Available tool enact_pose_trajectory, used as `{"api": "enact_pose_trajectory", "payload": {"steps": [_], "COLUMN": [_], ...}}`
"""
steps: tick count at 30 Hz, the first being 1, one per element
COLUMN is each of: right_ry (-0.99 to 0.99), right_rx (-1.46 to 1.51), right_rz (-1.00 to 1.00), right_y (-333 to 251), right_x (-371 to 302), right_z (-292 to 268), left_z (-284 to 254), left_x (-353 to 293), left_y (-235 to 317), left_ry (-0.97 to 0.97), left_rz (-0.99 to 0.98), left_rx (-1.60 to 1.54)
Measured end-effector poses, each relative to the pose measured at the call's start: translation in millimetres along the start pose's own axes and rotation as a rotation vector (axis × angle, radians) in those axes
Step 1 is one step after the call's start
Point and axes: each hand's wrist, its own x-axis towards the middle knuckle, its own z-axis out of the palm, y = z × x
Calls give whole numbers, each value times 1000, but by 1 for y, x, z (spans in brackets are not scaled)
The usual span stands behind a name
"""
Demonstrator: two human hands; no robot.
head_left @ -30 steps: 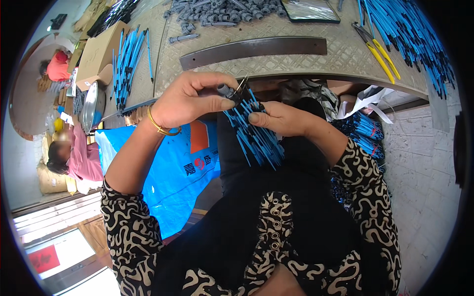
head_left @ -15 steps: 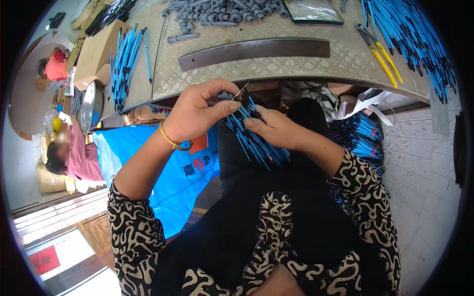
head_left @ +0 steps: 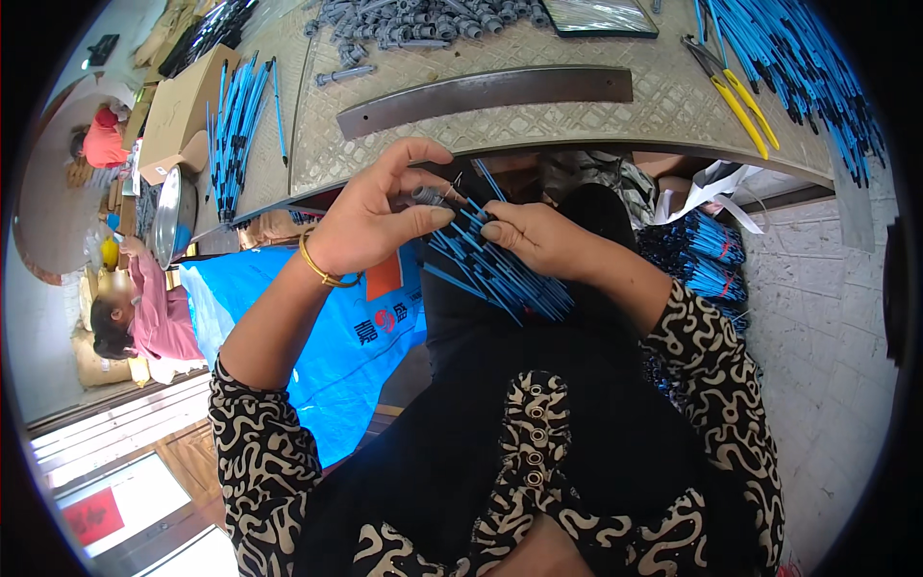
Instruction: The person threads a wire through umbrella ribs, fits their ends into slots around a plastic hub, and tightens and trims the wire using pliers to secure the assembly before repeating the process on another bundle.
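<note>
**Hands working a bundle of blue rods below the table edge**

Compared with the view a second earlier, the left hand (head_left: 370,216) has risen slightly and its fingers have spread: the index finger now arches upward while thumb and middle finger pinch a small dark grey cylindrical cap (head_left: 429,197) at the upper end of the bundle of thin blue plastic rods (head_left: 495,264). The bundle itself has barely shifted, so the work appears to be at the stage of handling a single rod tip. The right hand (head_left: 538,238) is closed around the bundle from the right, knuckles up, holding it slanted over the lap, just below the edge of the pale quilted-pattern table top (head_left: 596,120). Both forearms, in black-and-cream patterned sleeves, converge from below; a gold bangle (head_left: 322,272) circles the left wrist. On the table lie a curved dark metal strip (head_left: 486,91), yellow-handled pliers (head_left: 731,91), grey caps (head_left: 423,17) and more blue rods (head_left: 793,67).
</note>
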Motion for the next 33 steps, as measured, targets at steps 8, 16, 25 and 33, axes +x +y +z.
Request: {"api": "enact_pose_trajectory", "payload": {"steps": [8, 16, 25, 33], "right_ry": [100, 237, 406, 318], "right_rx": [-1, -213, -258, -201], "right_rz": [49, 23, 21, -54], "right_y": [-5, -7, -8, 0], "right_x": [-11, -17, -18, -7], "right_z": [2, 5, 17, -13], "left_z": [38, 64, 66, 56], "left_x": [2, 18, 27, 32], "left_y": [-42, -52, -51, -55], "left_ry": [185, 418, 471, 266], "left_rz": [92, 264, 262, 263], "left_rx": [-390, 17, -175, -692]}}
